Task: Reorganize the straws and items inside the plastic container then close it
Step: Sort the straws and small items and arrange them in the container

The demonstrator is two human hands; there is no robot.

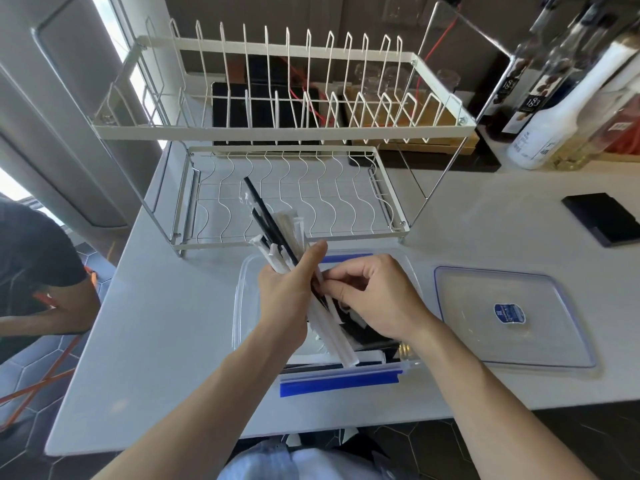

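Note:
A clear plastic container (242, 299) with blue clasps stands open on the white counter in front of me. My left hand (289, 296) grips a bundle of straws (277, 230), black ones and white paper-wrapped ones, held slanting above the container. My right hand (377, 299) pinches the straws near the bundle's middle, fingers curled against them. More wrapped straws and dark items lie inside the container beneath my hands. The clear lid (509, 317) with a blue round label lies flat on the counter to the right.
A white two-tier wire dish rack (277, 133) stands just behind the container. Several bottles (561, 109) stand at the back right, and a black flat object (604, 218) lies at the right. A person crouches at the left beside the counter edge.

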